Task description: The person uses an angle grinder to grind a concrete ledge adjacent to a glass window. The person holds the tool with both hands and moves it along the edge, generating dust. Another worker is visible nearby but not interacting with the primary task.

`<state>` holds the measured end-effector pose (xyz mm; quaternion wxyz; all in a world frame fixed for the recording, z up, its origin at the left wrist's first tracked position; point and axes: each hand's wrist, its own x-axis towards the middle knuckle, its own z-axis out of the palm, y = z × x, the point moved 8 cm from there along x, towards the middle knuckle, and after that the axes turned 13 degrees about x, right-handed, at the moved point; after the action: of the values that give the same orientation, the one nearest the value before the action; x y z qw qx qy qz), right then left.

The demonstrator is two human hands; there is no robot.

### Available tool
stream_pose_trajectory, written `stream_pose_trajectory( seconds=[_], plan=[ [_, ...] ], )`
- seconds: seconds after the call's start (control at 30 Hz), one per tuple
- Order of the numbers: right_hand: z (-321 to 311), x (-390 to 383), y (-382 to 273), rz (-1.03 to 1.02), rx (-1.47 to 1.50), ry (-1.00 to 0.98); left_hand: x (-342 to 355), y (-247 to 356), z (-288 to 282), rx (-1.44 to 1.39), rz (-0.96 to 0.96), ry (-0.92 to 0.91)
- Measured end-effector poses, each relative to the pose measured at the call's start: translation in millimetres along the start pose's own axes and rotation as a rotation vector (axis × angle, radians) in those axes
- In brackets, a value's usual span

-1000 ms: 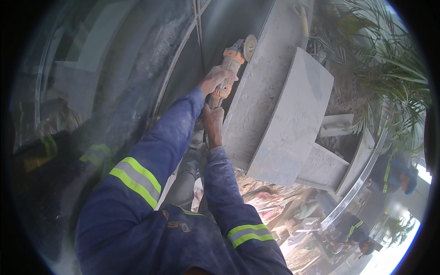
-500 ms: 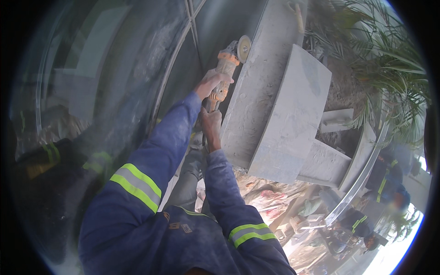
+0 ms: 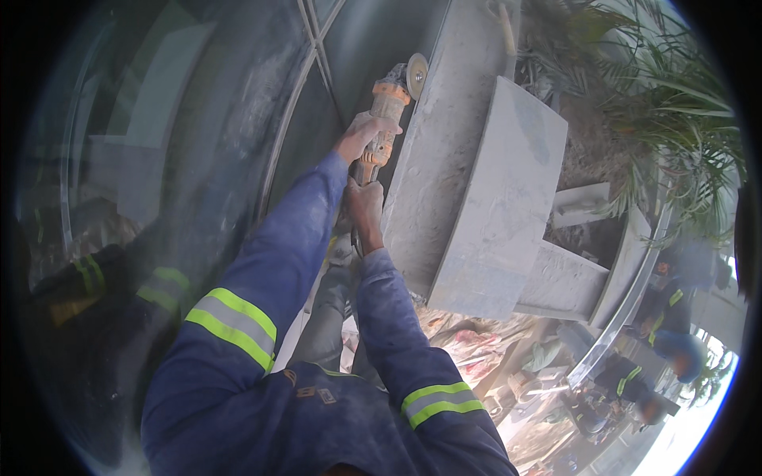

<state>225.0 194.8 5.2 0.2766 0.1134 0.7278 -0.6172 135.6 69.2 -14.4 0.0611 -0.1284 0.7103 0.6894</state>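
Note:
A dusty orange angle grinder [image 3: 386,109] points away from me, its round disc [image 3: 417,76] at the left edge of the grey cement-covered ledge [image 3: 442,151]. My left hand [image 3: 365,135] is closed round the middle of its body. Farther back, my right hand [image 3: 365,208] grips its narrow rear end. Whether the disc touches the ledge's edge I cannot tell. On the ledge's right side lies a large pale slab [image 3: 512,190], tilted and apart from the tool.
Dark reflective glass panels [image 3: 206,151] with metal frame strips stand along the left. Palm fronds [image 3: 675,111] hang at the upper right. A smaller slab piece [image 3: 581,205] lies beside the soil. People [image 3: 635,373] in dark clothes with reflective bands are at the lower right, near scattered debris [image 3: 476,349].
The view has shifted slightly. The grinder and both hands sit a little farther up and left in it, the grip unchanged. People at the lower right have moved a little.

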Motion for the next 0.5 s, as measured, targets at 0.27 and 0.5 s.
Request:
stream_pose_trajectory(
  seconds=[0.27,0.5],
  plan=[
    [6,4,12,0.049,0.003,-0.034,-8,4,-3,-0.011,-0.032,0.064],
    [0,-2,9,0.074,-0.048,-0.006,-23,37,8,-0.082,-0.196,0.045]
  ],
)
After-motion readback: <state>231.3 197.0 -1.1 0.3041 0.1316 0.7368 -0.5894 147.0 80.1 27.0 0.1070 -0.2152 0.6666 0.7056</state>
